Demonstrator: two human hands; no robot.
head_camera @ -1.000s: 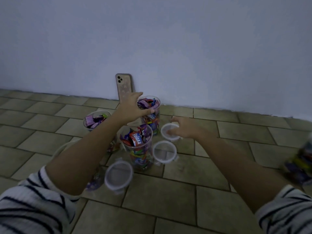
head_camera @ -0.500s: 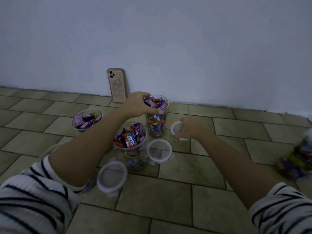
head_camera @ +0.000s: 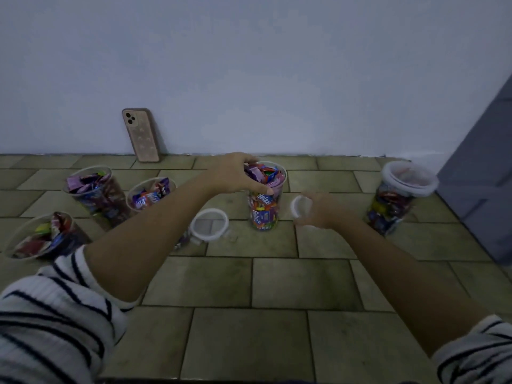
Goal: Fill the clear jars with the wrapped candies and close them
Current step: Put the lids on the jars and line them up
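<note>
Head view: you are working on an olive tiled floor [head_camera: 277,286] that is meeting a plain pale wall [head_camera: 249,65]; a phone [head_camera: 141,134] is leaning upright against it, and a grey panel [head_camera: 484,176] is closing the right corner. Your left hand [head_camera: 235,176] is gripping the rim of the open jar [head_camera: 266,209] at centre, fingers curling over the far edge, thumb lying along the near side. This jar is standing upright on the tiles, long axis vertical, mouth pointing up, candies [head_camera: 263,173] heaping at the top. Your right hand [head_camera: 324,212] is holding a white lid [head_camera: 299,206] just beside the jar, fingers curling round it; the lid is tilting, blurred. A loose lid [head_camera: 209,224] is lying flat nearby. A closed jar [head_camera: 396,200] is standing at right; three open filled jars [head_camera: 94,195] are sitting at left.
</note>
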